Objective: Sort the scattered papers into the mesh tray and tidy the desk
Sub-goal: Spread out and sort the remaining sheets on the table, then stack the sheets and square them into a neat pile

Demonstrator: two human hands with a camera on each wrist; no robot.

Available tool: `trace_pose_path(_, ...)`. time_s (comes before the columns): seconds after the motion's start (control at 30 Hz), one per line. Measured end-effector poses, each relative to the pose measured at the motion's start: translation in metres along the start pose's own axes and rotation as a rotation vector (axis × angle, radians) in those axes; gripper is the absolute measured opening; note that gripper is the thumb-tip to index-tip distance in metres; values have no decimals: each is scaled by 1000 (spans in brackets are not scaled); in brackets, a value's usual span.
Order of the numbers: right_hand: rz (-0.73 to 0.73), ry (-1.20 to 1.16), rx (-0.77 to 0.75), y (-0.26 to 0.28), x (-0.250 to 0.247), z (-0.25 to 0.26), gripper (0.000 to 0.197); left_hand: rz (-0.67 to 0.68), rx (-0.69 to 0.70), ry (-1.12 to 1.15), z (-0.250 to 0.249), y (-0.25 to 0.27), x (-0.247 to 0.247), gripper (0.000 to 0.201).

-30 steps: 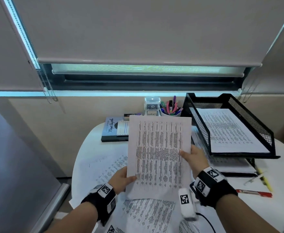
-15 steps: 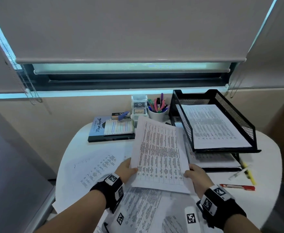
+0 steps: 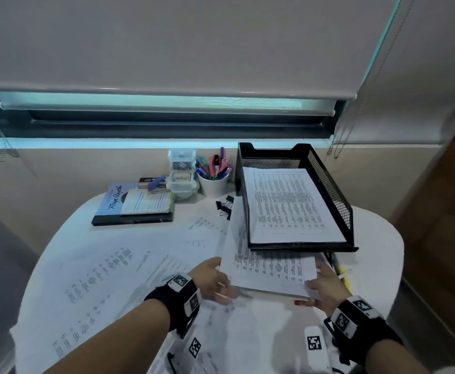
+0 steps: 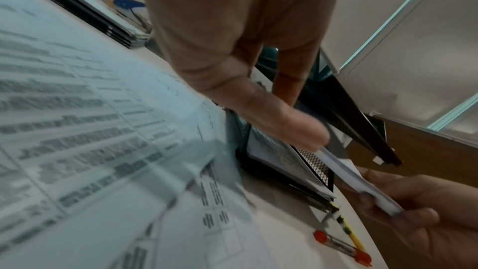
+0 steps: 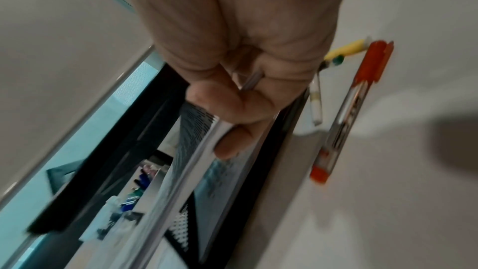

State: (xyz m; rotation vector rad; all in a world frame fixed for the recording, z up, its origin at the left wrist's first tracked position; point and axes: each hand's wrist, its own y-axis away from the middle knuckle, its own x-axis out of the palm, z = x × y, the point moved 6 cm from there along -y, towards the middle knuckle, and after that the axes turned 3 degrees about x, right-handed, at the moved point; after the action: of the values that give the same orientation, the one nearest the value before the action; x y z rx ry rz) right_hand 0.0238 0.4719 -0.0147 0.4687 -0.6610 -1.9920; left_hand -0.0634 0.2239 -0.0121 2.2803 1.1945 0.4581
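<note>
White printed sheets, a stack of papers (image 3: 270, 268), sit between my two hands with the far end slid in under the upper tier of the black mesh tray (image 3: 326, 190), heading into its lower tier. My left hand (image 3: 211, 282) pinches the stack's near left corner, thumb on top and fingers (image 3: 225, 294) curled beneath. My right hand (image 3: 326, 288) grips the near right corner the same way; in the right wrist view the fingers (image 5: 232, 109) are wrapped round the stack's edge. From the left wrist view I see the stack edge-on, running from my left thumb to my right hand, level with the lower tier's opening. The upper tier already carries a printed sheet (image 3: 291, 206) lying flat.

More loose sheets (image 3: 99, 279) lie spread over the white desk (image 3: 377, 255), to the left of the tray and under my forearms. Just right of the tray's front lie a yellow pen (image 5: 344, 50) and a red marker (image 5: 346, 109), side by side on the desk. Black binder clips (image 3: 225, 207) rest at the tray's left wall. Behind them stand a white cup of pens (image 3: 214, 174) and a small clear drawer box (image 3: 181, 171), with a stapler (image 3: 157, 183) and a dark book (image 3: 132, 206) carrying a lined notepad further left
</note>
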Motion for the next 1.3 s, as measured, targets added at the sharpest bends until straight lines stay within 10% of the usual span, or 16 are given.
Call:
trace_pose_path(0.23, -90, 97, 9, -47, -46, 14, 51, -143, 1, 57, 6, -41, 44, 46)
trace_pose_path(0.4, -124, 158, 1, -74, -63, 26, 16, -224, -54, 178, 4, -58, 59, 32)
trace_pose_path(0.53, -123, 183, -91, -72, -57, 46, 33, -257, -33, 283, -4, -69, 66, 34)
trace_pose_path(0.57, -141, 333, -359, -74, -57, 56, 37, -238, -28, 360, -7, -72, 67, 17)
trace_pose_path(0.6, -130, 278, -229, -90, -61, 44, 34, -243, -42, 422, -7, -73, 67, 20)
trace_pose_path(0.67, -186, 117, -121, -99, -71, 33, 27, -268, -27, 336, -6, -78, 65, 32)
trace_pose_path(1.1, -289, 1089, -342, -86, -60, 40, 22, -521, -48, -703, -11, -69, 48, 7)
trace_pose_path(1.3, -292, 1230, -334, -75, -56, 37, 28, -462, -105, -887, -2, -66, 37, 48)
